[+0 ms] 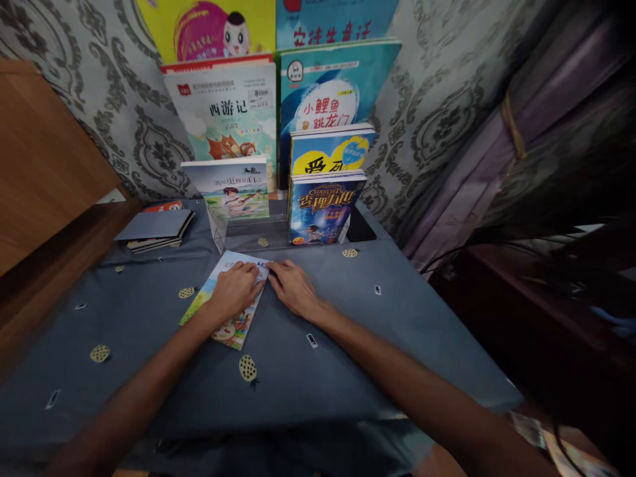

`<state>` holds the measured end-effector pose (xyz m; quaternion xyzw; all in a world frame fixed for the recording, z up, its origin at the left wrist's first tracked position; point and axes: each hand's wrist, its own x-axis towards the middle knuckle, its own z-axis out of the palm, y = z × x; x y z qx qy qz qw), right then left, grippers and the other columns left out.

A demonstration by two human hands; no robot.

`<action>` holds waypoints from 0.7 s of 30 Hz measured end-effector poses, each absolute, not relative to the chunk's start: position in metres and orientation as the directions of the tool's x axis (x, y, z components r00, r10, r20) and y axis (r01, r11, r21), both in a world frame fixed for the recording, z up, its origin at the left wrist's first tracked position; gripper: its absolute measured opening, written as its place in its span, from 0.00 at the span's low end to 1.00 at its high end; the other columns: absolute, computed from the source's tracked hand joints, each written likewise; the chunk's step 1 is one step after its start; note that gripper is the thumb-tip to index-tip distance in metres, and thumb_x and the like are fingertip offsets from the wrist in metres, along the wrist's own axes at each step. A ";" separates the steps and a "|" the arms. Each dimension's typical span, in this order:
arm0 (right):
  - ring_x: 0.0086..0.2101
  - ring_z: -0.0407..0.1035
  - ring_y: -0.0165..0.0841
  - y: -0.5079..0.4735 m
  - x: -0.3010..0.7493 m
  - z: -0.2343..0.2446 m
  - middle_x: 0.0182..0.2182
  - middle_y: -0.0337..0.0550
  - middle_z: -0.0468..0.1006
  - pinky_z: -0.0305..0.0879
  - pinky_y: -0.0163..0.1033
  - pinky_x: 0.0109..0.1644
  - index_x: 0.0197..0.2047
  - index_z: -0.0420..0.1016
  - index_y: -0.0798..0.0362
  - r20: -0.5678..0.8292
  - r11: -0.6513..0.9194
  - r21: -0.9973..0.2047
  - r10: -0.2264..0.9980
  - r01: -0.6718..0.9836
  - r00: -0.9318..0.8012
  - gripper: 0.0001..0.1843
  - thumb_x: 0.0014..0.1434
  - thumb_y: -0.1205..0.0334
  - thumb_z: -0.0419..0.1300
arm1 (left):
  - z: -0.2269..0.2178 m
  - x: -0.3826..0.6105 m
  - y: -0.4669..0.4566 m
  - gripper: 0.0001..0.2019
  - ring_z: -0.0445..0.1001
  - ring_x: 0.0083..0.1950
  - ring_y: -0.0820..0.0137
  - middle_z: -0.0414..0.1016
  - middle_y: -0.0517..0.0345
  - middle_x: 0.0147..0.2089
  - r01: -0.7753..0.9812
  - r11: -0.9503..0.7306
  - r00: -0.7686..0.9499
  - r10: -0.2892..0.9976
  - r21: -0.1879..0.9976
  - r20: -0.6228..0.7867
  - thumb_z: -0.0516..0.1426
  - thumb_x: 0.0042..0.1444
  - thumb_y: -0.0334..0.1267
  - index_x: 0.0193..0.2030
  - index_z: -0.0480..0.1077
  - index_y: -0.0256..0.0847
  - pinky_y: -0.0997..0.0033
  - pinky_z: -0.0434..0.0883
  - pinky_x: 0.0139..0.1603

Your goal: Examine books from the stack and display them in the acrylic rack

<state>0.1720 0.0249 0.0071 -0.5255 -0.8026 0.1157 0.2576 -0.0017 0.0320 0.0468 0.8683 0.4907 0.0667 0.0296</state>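
A thin picture book (229,332) with a colourful painted cover lies flat and slanted on the cloth-covered table. My left hand (234,286) rests on top of its cover, fingers laid forward and somewhat bent, hiding part of the picture. At the book's upper right corner is my right hand (294,286), its thumb and fingertips closed at the edge. Just behind both hands stands a clear display rack (248,233). It bears a book with a guitar player (241,192) on the left and a dark blue book (322,211) on the right.
Taller books, among them a white-and-green one (228,99) and a teal one (342,79), stand in rows behind. A small stack of books (155,226) lies at the left back. A dark flat object (360,225) lies right of the rack. Patterned wall and a purple curtain (447,179) border the table.
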 end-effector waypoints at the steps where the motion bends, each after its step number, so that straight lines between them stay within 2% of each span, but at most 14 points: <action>1: 0.47 0.70 0.43 0.025 0.172 0.007 0.44 0.52 0.80 0.67 0.47 0.52 0.57 0.73 0.53 0.295 0.420 -0.451 0.903 0.788 -0.312 0.17 0.68 0.64 0.53 | 0.047 -0.014 0.033 0.14 0.70 0.61 0.54 0.76 0.45 0.57 0.808 -0.561 0.556 0.827 0.182 0.083 0.55 0.65 0.43 0.51 0.75 0.41 0.56 0.67 0.61; 4: 0.51 0.70 0.43 0.025 0.172 0.007 0.47 0.52 0.80 0.66 0.48 0.55 0.58 0.73 0.53 0.307 0.434 -0.436 0.895 0.788 -0.324 0.17 0.68 0.63 0.54 | 0.048 -0.058 0.027 0.27 0.63 0.69 0.53 0.66 0.50 0.69 0.673 -0.635 0.686 0.728 0.380 0.003 0.61 0.57 0.54 0.62 0.70 0.48 0.56 0.61 0.68; 7: 0.54 0.70 0.44 0.025 0.171 0.006 0.51 0.55 0.79 0.65 0.49 0.58 0.58 0.73 0.54 0.298 0.440 -0.433 0.894 0.787 -0.336 0.17 0.69 0.63 0.53 | 0.049 -0.096 0.011 0.39 0.56 0.74 0.52 0.57 0.54 0.74 0.597 -0.649 0.762 0.643 0.471 -0.079 0.66 0.50 0.58 0.68 0.64 0.55 0.55 0.56 0.71; 11: 0.57 0.68 0.45 0.035 0.167 0.005 0.54 0.56 0.78 0.62 0.52 0.61 0.58 0.72 0.55 0.274 0.462 -0.417 0.885 0.783 -0.377 0.18 0.69 0.65 0.51 | 0.046 -0.108 -0.015 0.33 0.56 0.74 0.55 0.58 0.54 0.74 0.606 -0.620 0.726 0.687 0.498 -0.026 0.63 0.56 0.51 0.69 0.63 0.55 0.54 0.56 0.72; 15: 0.60 0.66 0.45 0.051 0.165 0.009 0.57 0.56 0.76 0.61 0.52 0.63 0.59 0.72 0.56 0.244 0.496 -0.387 0.868 0.777 -0.433 0.18 0.69 0.66 0.52 | 0.040 -0.086 -0.035 0.24 0.61 0.72 0.59 0.61 0.55 0.72 0.662 -0.604 0.674 0.739 0.444 -0.001 0.56 0.65 0.47 0.66 0.66 0.50 0.55 0.58 0.72; 18: 0.62 0.64 0.45 0.055 0.165 0.010 0.59 0.54 0.75 0.60 0.52 0.64 0.59 0.72 0.55 0.226 0.489 -0.396 0.872 0.777 -0.434 0.18 0.68 0.64 0.54 | 0.035 -0.071 -0.043 0.20 0.65 0.69 0.60 0.67 0.52 0.69 0.675 -0.661 0.693 0.721 0.327 0.027 0.51 0.69 0.46 0.64 0.69 0.45 0.56 0.63 0.70; 21: 0.65 0.59 0.47 0.044 0.161 0.007 0.63 0.55 0.71 0.55 0.56 0.67 0.60 0.71 0.56 0.251 0.510 -0.390 0.860 0.766 -0.445 0.20 0.67 0.62 0.56 | 0.027 -0.067 -0.048 0.19 0.69 0.67 0.61 0.72 0.49 0.64 0.645 -0.742 0.732 0.668 0.183 0.133 0.49 0.70 0.44 0.62 0.70 0.41 0.58 0.68 0.66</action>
